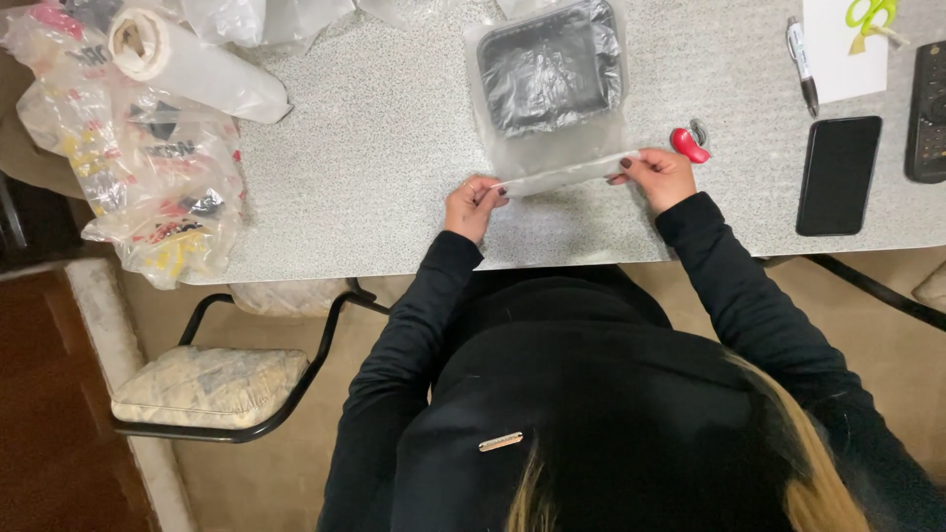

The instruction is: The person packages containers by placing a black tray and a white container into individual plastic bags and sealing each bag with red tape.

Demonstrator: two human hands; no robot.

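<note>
Overhead view, read from left to right, with the clear plastic bag holding a black tray taken as the landmark. Far to the left of the bag, a heap of printed plastic bags is seen at the edge of the speckled table, with a roll of clear film laid across its top. Below and to the left of the bag, a cushioned chair is seen beside the table. At the bag's near left corner, the left hand is closed in a pinch on the bag's open edge. The bag itself lies flat on the table, stretching away from both hands, the tray inside it at its far end. At the bag's near right corner, the right hand is likewise pinched on the same edge, so that the edge is held taut between the two hands. Just right of the bag, a small red object is seen; farther right lie a pen, a dark phone and a remote control.
</note>
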